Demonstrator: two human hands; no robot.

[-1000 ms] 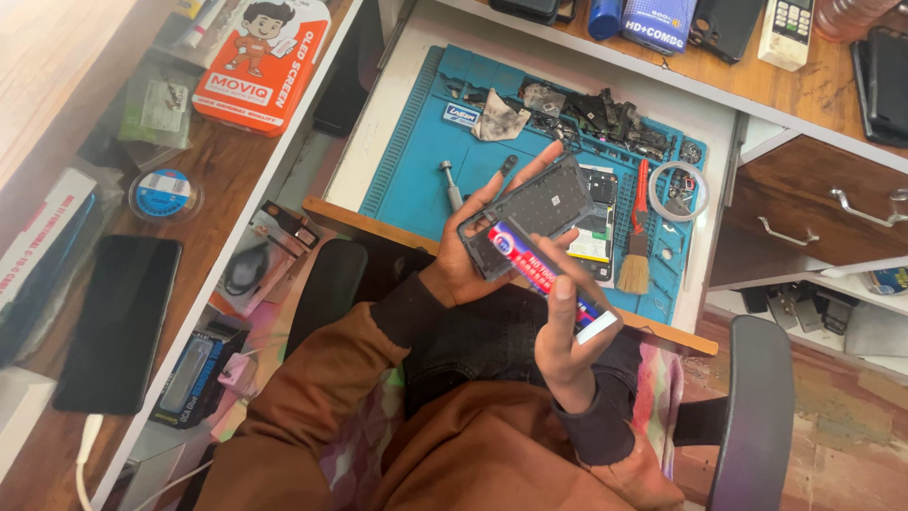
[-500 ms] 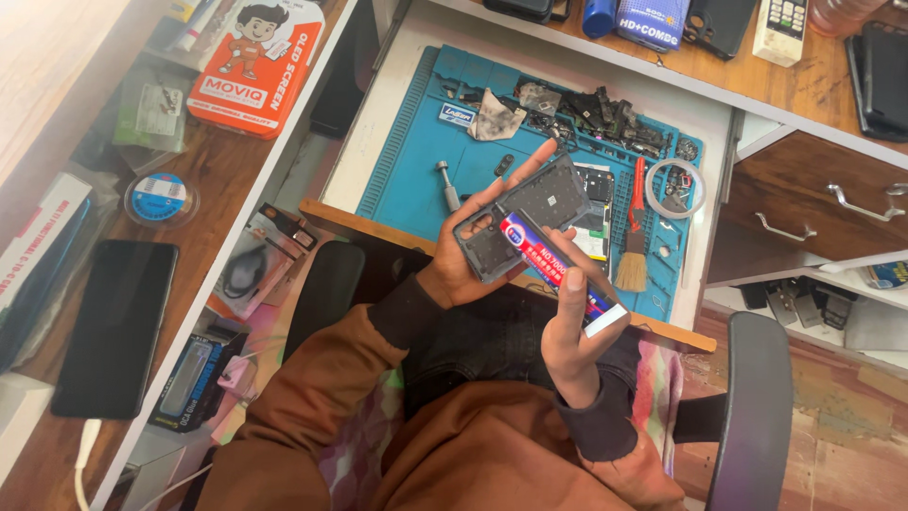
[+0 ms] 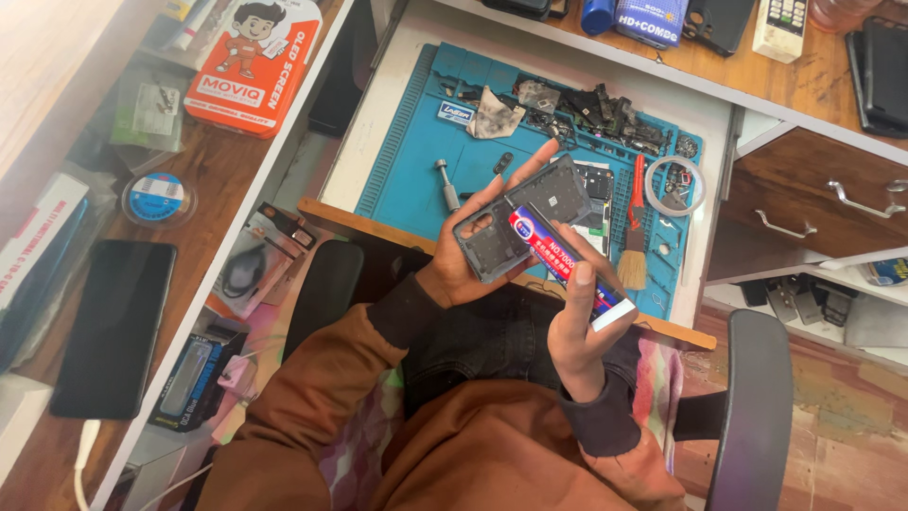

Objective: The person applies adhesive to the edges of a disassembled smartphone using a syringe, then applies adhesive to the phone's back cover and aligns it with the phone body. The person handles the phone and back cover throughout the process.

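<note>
Seated at a pulled-out drawer lined with a blue work mat [image 3: 407, 161], seen from above. Left hand [image 3: 463, 265], at centre frame, cupped under a grey phone back cover [image 3: 525, 227], fingers spread along its far edge and thumb along the near side, inner face turned up. Right hand [image 3: 577, 331], just below and right of centre, wrapped around a glue tube [image 3: 558, 260], fingers closed on the lower body, flat crimped end pointing toward the lower right, nozzle end laid over the cover and touching or almost touching it; cannot tell whether the cap is off. No bead of glue to be made out on the cover's rim at this size, so gluing judged barely begun at most: cover in hand and tube brought to it, the run around the edge and any pressing onto a phone not yet shown as done. On the mat, upper centre: a heap of small dark parts [image 3: 591, 109], a crumpled rag [image 3: 492, 114], a red-handled brush [image 3: 634, 237] and a ring of clear tape [image 3: 676, 185] toward the right. At far left, on the wooden desk, a dark phone [image 3: 113, 326] lying flat, and an orange tin [image 3: 255, 66] at upper left.
</note>
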